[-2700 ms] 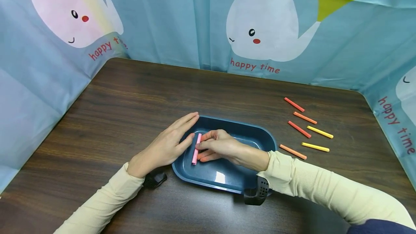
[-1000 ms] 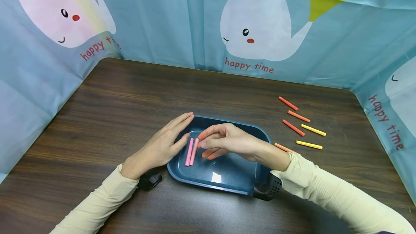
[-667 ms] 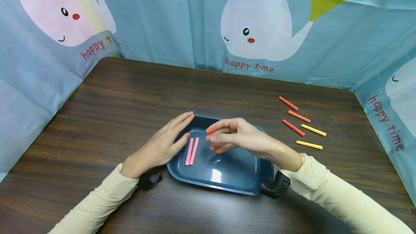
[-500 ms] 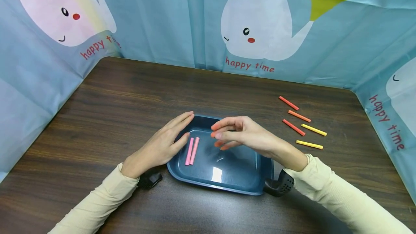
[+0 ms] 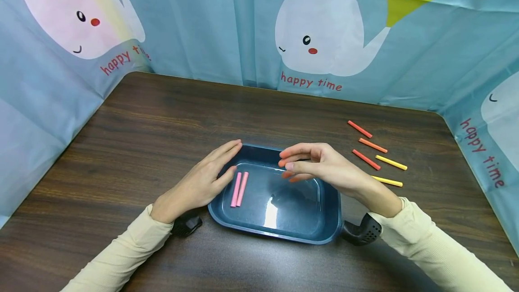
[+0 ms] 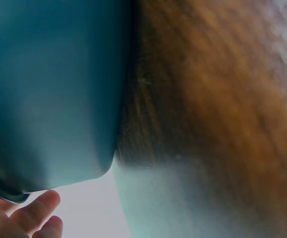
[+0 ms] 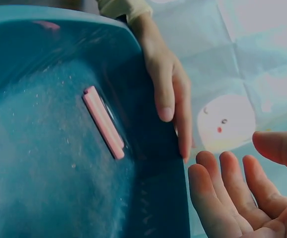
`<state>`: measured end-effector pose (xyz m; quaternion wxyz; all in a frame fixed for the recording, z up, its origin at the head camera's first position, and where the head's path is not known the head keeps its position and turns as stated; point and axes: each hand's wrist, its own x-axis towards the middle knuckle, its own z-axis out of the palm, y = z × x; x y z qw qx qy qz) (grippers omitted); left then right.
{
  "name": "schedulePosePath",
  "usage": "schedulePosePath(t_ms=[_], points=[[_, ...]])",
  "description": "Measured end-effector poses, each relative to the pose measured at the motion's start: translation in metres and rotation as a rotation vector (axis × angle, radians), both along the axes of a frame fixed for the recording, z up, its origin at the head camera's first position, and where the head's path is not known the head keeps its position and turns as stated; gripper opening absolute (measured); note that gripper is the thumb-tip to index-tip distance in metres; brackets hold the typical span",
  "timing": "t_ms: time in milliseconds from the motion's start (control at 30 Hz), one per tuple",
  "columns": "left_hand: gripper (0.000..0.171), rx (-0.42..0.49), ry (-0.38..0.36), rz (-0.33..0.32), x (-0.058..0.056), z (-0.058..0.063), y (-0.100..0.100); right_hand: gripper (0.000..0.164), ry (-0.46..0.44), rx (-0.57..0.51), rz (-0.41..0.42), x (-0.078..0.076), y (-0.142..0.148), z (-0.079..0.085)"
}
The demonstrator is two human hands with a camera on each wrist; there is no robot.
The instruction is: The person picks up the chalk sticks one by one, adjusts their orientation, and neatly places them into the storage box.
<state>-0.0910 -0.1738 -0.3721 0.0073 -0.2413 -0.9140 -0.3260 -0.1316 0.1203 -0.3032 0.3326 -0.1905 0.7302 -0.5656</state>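
Two pink chalk sticks (image 5: 239, 189) lie side by side at the left end of a dark blue plastic tray (image 5: 275, 234). My left hand (image 5: 198, 184) rests along the tray's left rim with its fingers straight; the thumb reaches over the edge beside the sticks. Above the right part of the tray is my right hand (image 5: 320, 166), fingers loosely bent and nothing between them. In the right wrist view, its fingers (image 7: 227, 193) are spread apart from the thumb, and the pink sticks (image 7: 103, 124) lie on the tray floor near the wall that the left hand touches.
Right of the tray, on the dark wooden table (image 5: 174, 111), lie two red sticks (image 5: 366, 159), an orange stick (image 5: 373, 144) and two yellow sticks (image 5: 391, 162). My right forearm overlaps one yellow stick. A blue whale-print curtain (image 5: 211, 26) stands behind the table.
The right hand laid a pink stick beside the other one, let go, and moved up and to the right. An orange stick seen earlier is now hidden behind the right arm. The left hand stays put.
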Motion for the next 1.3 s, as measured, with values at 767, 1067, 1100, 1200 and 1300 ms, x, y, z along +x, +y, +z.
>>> schedulePosePath(t_ms=[767, 1067, 1100, 1200, 1300], points=[[0.057, 0.003, 0.007, -0.005, 0.000, -0.001, 0.000, 0.039, 0.139, 0.077, -0.134, 0.010, 0.051, 0.018], [0.057, 0.003, 0.007, -0.004, -0.001, -0.001, 0.000, 0.038, 0.182, 0.119, -0.193, 0.013, 0.073, 0.019], [0.057, 0.003, 0.006, -0.004, -0.001, -0.001, 0.000, 0.037, 0.193, 0.113, -0.197, 0.013, 0.075, 0.019], [0.056, 0.003, 0.004, -0.003, -0.001, -0.001, 0.000, 0.035, 0.209, 0.099, -0.206, 0.013, 0.083, 0.017], [0.056, 0.007, 0.003, -0.003, -0.001, -0.001, 0.000, 0.033, 0.212, 0.087, -0.220, 0.014, 0.092, 0.015]])
